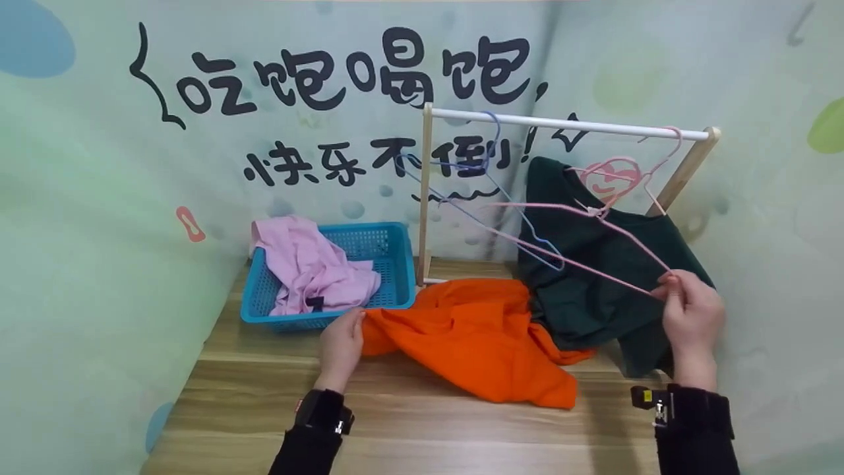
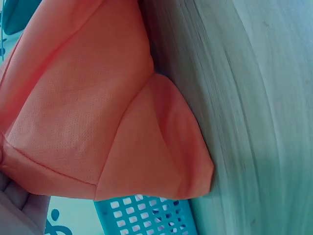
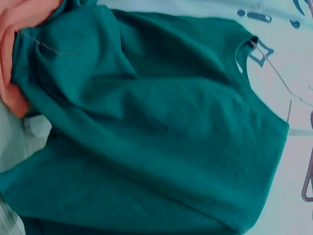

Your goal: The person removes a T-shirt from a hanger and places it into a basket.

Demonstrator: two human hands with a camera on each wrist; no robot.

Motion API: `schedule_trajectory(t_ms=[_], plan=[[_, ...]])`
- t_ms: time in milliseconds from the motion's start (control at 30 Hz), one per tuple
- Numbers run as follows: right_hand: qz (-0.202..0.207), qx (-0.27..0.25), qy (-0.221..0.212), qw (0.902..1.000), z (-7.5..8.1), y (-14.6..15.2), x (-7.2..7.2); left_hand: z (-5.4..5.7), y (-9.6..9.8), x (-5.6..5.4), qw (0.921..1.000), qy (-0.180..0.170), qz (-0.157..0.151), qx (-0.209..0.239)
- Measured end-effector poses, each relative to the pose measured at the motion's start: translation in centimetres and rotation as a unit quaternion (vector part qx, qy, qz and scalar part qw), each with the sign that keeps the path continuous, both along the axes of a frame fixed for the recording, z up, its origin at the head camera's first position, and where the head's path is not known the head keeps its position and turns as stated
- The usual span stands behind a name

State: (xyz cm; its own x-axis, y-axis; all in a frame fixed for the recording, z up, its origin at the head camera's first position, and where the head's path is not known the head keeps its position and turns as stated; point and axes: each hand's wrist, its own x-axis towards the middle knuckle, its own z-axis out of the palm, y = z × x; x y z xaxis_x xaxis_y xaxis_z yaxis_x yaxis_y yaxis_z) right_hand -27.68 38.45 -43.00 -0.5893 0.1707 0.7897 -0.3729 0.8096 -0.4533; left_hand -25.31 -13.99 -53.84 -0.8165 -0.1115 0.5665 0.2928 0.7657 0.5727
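In the head view, my left hand (image 1: pixel 341 346) pinches one corner of an orange garment (image 1: pixel 488 356), lifting it near the basket's front edge. The rest of the garment spreads rightward over the table. The left wrist view shows the same orange cloth (image 2: pixel 93 107) close up, with part of the hand (image 2: pixel 22 210) at lower left. A pink clothes hanger (image 1: pixel 636 243) is gripped by its lower corner in my right hand (image 1: pixel 692 320), its hook end pointing up and left. Behind it a dark green shirt (image 1: pixel 593 270) hangs from a second pink hanger (image 1: pixel 674 155) on the rack.
A wooden clothes rack with a white rail (image 1: pixel 567 123) stands at the back right. A blue hanger (image 1: pixel 521 204) hangs on it. To its left, a blue basket (image 1: pixel 402 264) holds pink clothing (image 1: pixel 310 267). Printed cloth walls (image 1: pixel 99 264) surround the wooden table (image 1: pixel 264 409).
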Motion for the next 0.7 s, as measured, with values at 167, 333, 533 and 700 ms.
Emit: schedule_trajectory(t_ms=[167,333,533,700], plan=[[-0.065,-0.028,-0.027,0.9971,0.6,0.7,0.3,0.2,-1.2,0.2,0.9997,-0.006,0.020,0.013],[-0.098,-0.060,-0.037,0.9928,0.3,1.5,0.2,0.1,-2.7,0.4,0.9984,-0.018,0.045,0.028],[-0.132,-0.079,-0.049,0.9868,0.0,2.2,0.1,-0.2,-4.0,0.5,0.9955,-0.016,0.089,0.028],[-0.153,-0.068,-0.089,0.9818,0.5,2.1,-0.3,-0.4,-4.5,0.5,0.9951,-0.039,0.089,0.020]])
